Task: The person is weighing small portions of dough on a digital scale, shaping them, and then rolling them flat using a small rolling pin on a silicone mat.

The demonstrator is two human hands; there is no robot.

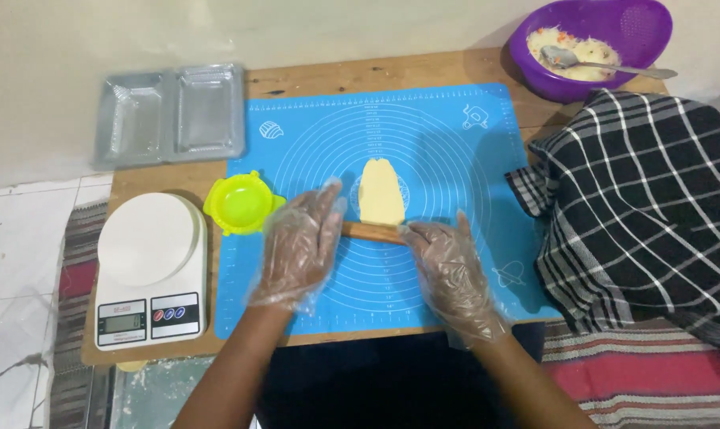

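Note:
A pale yellow oval of dough (381,189) lies flattened on a blue silicone baking mat (447,151). A thin wooden rolling pin (373,232) rests across the dough's near end. My left hand (300,246), in a clear plastic glove, lies flat on the pin's left end. My right hand (451,274), also gloved, presses flat on the pin's right end. Both palms cover the ends of the pin, so only its middle shows.
A yellow-green round dumpling mould (241,203) sits at the mat's left edge. A white kitchen scale (149,266) stands left of it. Clear plastic trays (172,115) lie at back left. A purple bowl (594,44) with filling and a spoon stands back right. A black-and-white checked cloth (646,206) covers the right side.

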